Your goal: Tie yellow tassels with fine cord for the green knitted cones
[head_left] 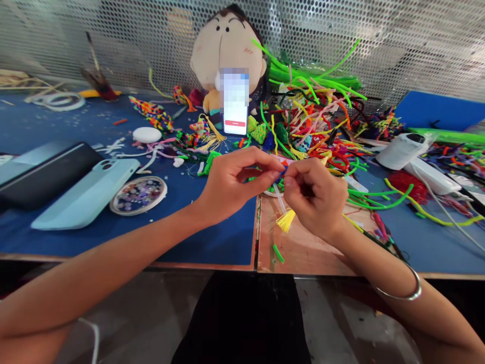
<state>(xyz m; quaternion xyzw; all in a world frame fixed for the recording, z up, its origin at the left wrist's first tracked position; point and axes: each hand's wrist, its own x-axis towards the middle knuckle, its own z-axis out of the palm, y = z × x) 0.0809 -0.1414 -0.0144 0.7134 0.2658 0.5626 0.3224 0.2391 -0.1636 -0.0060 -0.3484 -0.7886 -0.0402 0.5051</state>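
Nearest, both forearms reach in over the table's (212, 247) front edge. The left hand (231, 182) and right hand (314, 199) meet above it, each grip pinched shut on a small blue piece (281, 173) with a yellow tassel (286, 221) dangling. A round dish (138, 195) of beads sits left of them.

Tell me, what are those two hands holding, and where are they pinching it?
Both the left hand and the right hand pinch a small blue-and-orange craft piece by its top, between fingertips. Its yellow thread tassel hangs free below.
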